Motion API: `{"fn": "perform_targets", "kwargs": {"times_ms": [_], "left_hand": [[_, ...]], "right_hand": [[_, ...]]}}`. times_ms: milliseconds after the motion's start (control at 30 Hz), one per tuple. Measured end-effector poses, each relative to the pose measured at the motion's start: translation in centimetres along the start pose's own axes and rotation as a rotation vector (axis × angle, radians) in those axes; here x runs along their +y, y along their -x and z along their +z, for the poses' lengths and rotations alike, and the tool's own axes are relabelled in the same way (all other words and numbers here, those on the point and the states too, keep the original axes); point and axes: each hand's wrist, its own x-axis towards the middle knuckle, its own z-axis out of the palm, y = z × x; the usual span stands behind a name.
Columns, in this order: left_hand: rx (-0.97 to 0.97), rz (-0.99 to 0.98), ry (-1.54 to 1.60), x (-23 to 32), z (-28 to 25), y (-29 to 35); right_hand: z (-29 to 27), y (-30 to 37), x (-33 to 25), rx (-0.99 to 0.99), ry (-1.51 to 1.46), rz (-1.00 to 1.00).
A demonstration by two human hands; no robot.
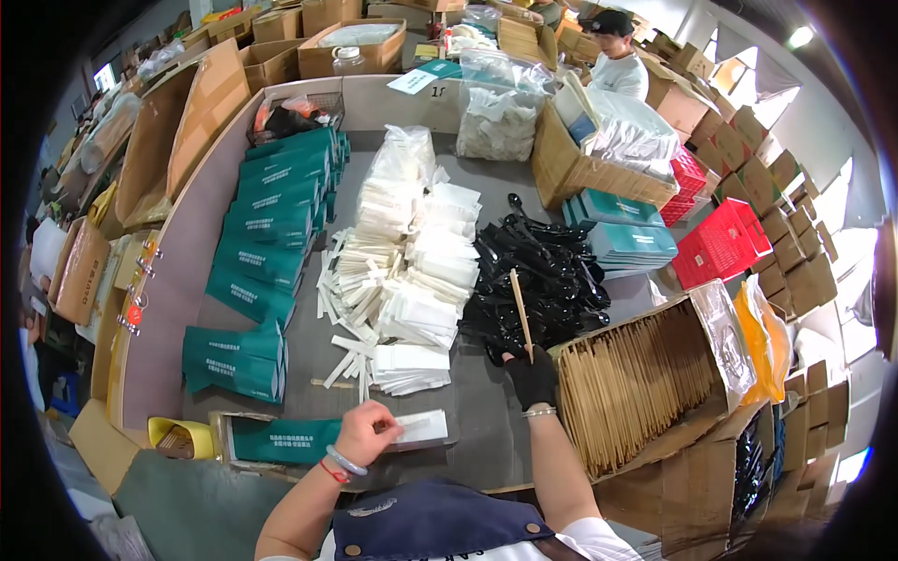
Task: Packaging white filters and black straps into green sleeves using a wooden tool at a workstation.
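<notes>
My right hand (533, 379), in a black fingerless glove, is closed on the lower end of a slim tan wooden stick (520, 310) that points away over a heap of glossy black plastic spoons (538, 271). The fingers of my left hand (365, 434) are pinched together above a white paper packet (428, 426) at the near edge; what they hold is too small to make out. Left of that hand lies a green printed sleeve (285, 440) in an open cardboard tray. Beyond it, white paper packets (412, 369) and thin white strips (348, 360) are piled up.
Stacks of green printed sleeves (267, 224) line the left wall. At right stand a carton packed with tan sticks (645, 383), green packs (622, 234) and a red crate (720, 245). A co-worker (617, 61) is beyond the table's back right, among cartons.
</notes>
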Motion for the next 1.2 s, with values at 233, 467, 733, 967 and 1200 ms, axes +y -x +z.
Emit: {"fn": "perform_targets", "kwargs": {"times_ms": [233, 467, 733, 967, 1200], "left_hand": [[0.143, 0.311, -0.550, -1.3, 1.3, 1.7], [0.004, 0.376, -0.786, -1.5, 0.6, 5.2], [-0.070, 0.380, -0.915, -1.9, 0.1, 7.3], [-0.063, 0.312, -0.840, -1.7, -2.3, 7.1], [-0.077, 0.250, -0.762, -3.9, -4.7, 5.5]], "right_hand": [[-2.5, 0.5, -2.4, -0.092, -0.047, 0.055], [-8.3, 5.7, -3.3, -0.223, -0.167, -0.155], [-5.2, 8.8, -7.1, -0.838, -0.039, -0.368], [-3.3, 9.2, -8.7, -0.795, 0.083, -0.476], [-3.7, 8.9, -6.9, -0.861, 0.408, -0.697]]}}
